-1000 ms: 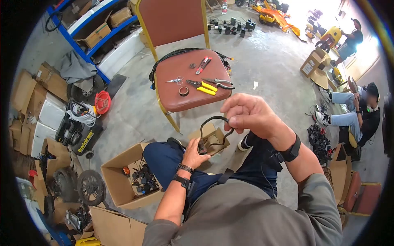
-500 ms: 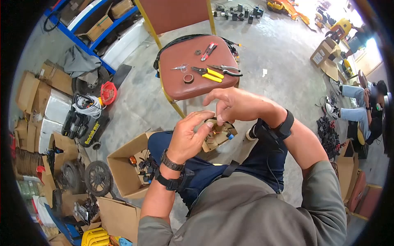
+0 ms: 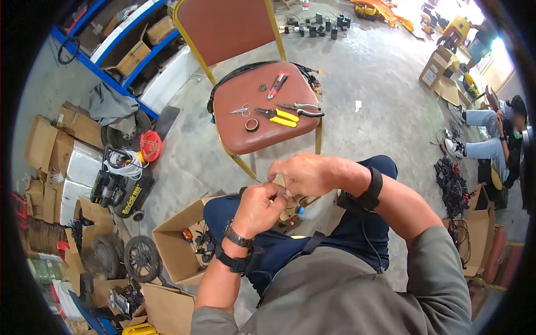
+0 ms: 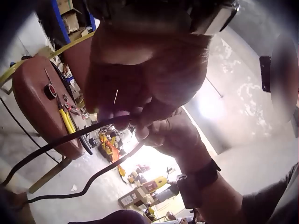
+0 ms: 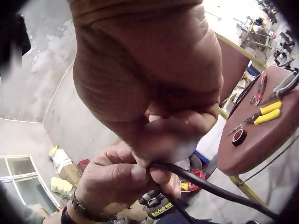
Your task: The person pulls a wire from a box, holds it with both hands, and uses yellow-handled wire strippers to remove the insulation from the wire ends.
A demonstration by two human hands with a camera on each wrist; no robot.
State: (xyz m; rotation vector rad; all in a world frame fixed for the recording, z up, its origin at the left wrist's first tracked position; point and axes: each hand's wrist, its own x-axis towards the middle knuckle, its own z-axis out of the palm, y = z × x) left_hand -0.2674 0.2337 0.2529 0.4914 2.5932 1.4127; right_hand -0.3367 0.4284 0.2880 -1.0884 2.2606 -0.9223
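Observation:
Both hands meet over the lap. The left hand [image 3: 257, 211] pinches a thin black cable between thumb and fingers; in the left wrist view two strands of that cable [image 4: 70, 136] run down from the fingertips. Against it, the right hand [image 3: 310, 175] has thumb and forefinger closed on the cable's end, its other fingers bent. In the right wrist view the cable [image 5: 210, 187] leaves the touching fingertips toward the lower right. Fingers hide the exact point being held. Below the hands, a blue connector [image 3: 301, 210] shows near small wires.
Ahead is a chair seat [image 3: 268, 134] bearing yellow-handled pliers [image 3: 282, 117], grey-handled pliers [image 3: 304, 109], scissors [image 3: 242, 110], a red cutter [image 3: 278, 85] and tape [image 3: 252, 125]. An open carton [image 3: 170, 245] stands left of the legs. Another person [image 3: 507, 128] sits at the right.
The left hand has risen from the small box to meet the right hand, which moved left and down. The wide cable loop between them is no longer visible in the head view.

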